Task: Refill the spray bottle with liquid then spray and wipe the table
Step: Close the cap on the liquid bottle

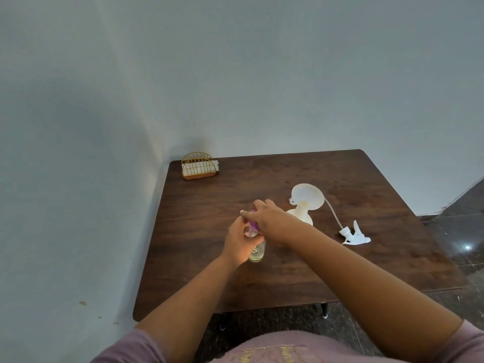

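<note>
A clear bottle [258, 254] with pale yellow liquid stands on the dark wooden table [209, 258]. My left hand [239, 242] is wrapped around its body. My right hand [267, 218] grips its purple cap [253, 223] from above. Behind my right hand stands the cream spray bottle [301, 214] with a white funnel [307, 196] in its neck. The white trigger spray head [355, 234] lies on the table to the right, its thin tube running back toward the funnel.
A gold wire holder [199, 165] with white napkins sits at the table's far left corner against the wall. The wall runs along the table's left and far sides. Dark tiled floor [461, 231] lies to the right.
</note>
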Demonstrator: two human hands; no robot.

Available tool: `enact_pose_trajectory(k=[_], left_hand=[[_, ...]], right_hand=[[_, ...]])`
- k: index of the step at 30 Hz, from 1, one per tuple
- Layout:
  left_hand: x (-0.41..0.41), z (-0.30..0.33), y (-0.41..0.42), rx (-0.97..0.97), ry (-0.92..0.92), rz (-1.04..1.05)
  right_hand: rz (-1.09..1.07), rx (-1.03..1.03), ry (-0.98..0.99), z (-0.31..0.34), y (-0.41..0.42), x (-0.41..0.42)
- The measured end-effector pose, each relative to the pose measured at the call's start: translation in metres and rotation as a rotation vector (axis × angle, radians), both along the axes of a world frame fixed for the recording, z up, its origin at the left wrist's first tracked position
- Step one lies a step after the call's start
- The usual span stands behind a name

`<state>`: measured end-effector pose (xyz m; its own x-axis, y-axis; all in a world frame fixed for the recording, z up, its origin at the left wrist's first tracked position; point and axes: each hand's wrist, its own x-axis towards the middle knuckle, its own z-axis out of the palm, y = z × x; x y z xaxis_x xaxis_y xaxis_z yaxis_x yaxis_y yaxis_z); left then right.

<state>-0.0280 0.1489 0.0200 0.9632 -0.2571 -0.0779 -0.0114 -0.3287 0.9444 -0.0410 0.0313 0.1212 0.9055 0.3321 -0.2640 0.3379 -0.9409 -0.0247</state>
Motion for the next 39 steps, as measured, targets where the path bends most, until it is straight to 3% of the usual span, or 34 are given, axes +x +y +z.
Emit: enact_pose_trajectory(k=[14,20,25,35,39], left_hand=[[-0.001,0.006,-0.002,-0.073,0.068,-0.031],[-0.001,0.006,0.003,-0.053,0.07,-0.015],[-0.001,0.007,0.003,-0.019,0.056,-0.025],[-0.002,0.018,0.002,-0.058,0.052,-0.053],[-0.002,0.017,0.002,-0.031,0.03,-0.066]], right_hand=[[-0.271,0.159,-0.13,-0.008,0.003,-0.002],[-0.172,0.355,0.067,0.01,-0.007,-0.005],[-0.129,0.199,0.064,0.011,-0.003,0.001],[-0.325,0.207,-0.159,0.002,0.003,-0.004],[-0.188,0.254,-0.037,0.003,0.001,-0.003]])
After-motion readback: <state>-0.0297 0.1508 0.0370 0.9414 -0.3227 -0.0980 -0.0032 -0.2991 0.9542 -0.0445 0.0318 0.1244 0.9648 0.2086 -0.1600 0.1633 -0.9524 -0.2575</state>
